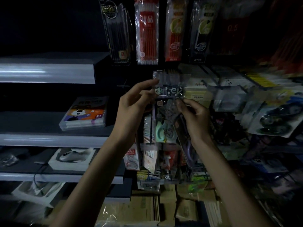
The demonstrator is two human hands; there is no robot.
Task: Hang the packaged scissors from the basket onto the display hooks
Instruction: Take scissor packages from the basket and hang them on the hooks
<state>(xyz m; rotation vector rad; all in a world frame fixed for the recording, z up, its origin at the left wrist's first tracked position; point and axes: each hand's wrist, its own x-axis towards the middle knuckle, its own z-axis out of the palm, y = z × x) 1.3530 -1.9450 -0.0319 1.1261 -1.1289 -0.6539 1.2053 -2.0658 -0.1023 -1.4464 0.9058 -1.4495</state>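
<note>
A clear packet of scissors [167,102] with mint-green handles is held up in front of the dark display rack. My left hand [132,105] pinches the packet's upper left edge with thumb and fingers. My right hand [195,117] pinches its right side and also holds a second dark packet [183,136] against the palm. The packet's top lies near a row of hooks [170,72], blurred by motion; whether it is on a hook cannot be told. No basket is in view.
Pen and pencil packs [147,31] hang above. Toy packets [275,115] hang at right. Grey shelves [47,72] at left carry a marker box [85,113] and boxed goods. Cardboard cartons [147,208] sit low in front.
</note>
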